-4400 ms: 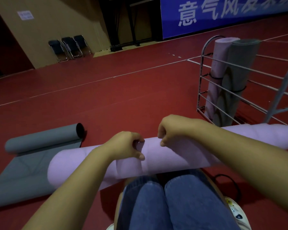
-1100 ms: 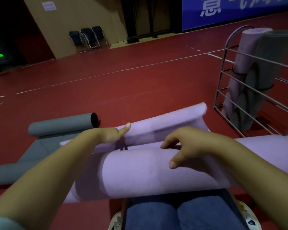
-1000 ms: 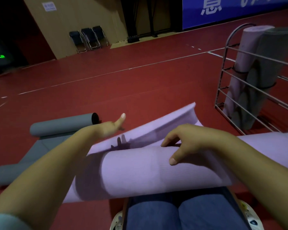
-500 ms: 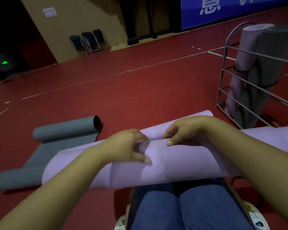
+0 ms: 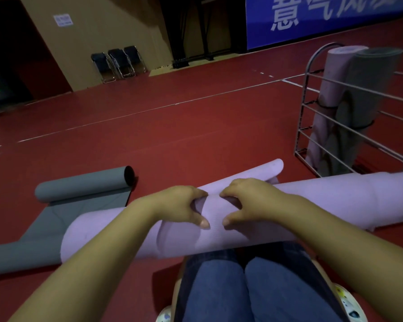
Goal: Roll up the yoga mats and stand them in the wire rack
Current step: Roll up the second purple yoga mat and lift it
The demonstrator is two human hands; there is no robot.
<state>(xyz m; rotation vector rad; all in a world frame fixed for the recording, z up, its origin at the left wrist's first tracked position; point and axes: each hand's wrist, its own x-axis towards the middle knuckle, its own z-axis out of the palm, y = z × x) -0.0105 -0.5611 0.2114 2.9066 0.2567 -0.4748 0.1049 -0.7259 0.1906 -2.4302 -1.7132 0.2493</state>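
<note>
A lilac yoga mat [image 5: 323,201] lies rolled across the floor in front of my knees, its loose flap showing behind my fingers. My left hand [image 5: 179,205] and my right hand [image 5: 247,201] sit side by side on the middle of the roll, fingers curled over the top and thumbs pressed on the near side, gripping it. A grey mat [image 5: 79,198] lies partly rolled to the left. The wire rack [image 5: 305,117] stands at the right with a lilac roll [image 5: 335,84] and a grey roll [image 5: 368,89] upright inside.
Red sports floor with white lines stretches ahead. Several folding chairs [image 5: 119,62] stand by the far beige wall. A blue banner [image 5: 312,17] hangs at the back right. My knees in jeans [image 5: 249,289] are at the bottom.
A second ago the mat's flap was lifted loose with my left hand open on it. Now the flap is wrapped down and both hands have come together gripping the roll.
</note>
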